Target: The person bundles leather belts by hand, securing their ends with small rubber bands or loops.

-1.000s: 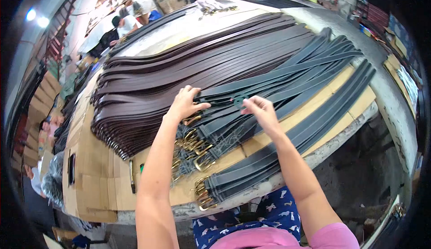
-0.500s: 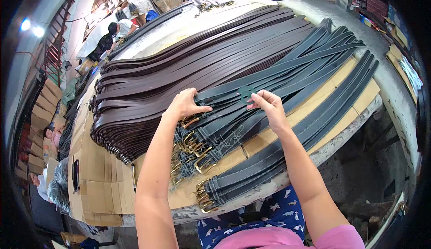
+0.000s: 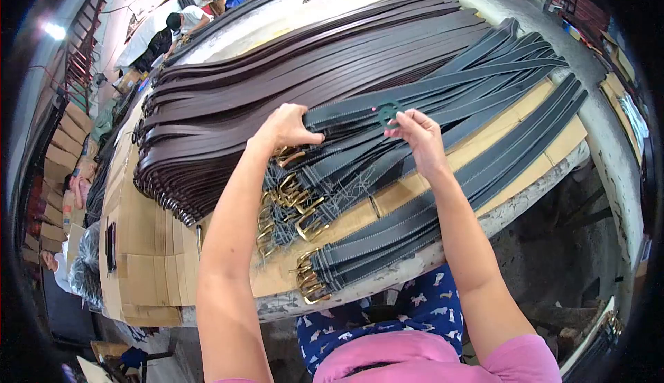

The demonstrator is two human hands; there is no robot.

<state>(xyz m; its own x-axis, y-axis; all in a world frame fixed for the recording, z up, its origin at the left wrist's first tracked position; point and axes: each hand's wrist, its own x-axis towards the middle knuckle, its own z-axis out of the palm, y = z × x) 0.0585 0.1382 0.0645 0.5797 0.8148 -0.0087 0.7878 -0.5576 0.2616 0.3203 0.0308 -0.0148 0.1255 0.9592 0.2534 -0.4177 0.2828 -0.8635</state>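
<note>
My left hand (image 3: 285, 128) is closed on the buckle end of a black belt (image 3: 346, 112) with pale edge stitching; its buckle is hidden behind the hand. Small green scissors (image 3: 389, 113) sit pinched in the fingers of my right hand (image 3: 418, 137), just over that belt; their blades cannot be made out. Under both hands lies a pile of black belts (image 3: 443, 110). Its gold buckles (image 3: 294, 193) are bunched below my left hand, with loose thread ends (image 3: 360, 179) sticking out around them.
A wide stack of dark brown belts (image 3: 277, 92) fills the middle of the table. Nearer me, more black belts (image 3: 394, 241) lie along the front edge on cardboard (image 3: 152, 265). Across the table at the far left, another person (image 3: 187, 20) bends over.
The view has tilted, so the table sits higher in the frame. My left hand stays on the belt's end. My right hand keeps the green scissors, which have turned slightly.
</note>
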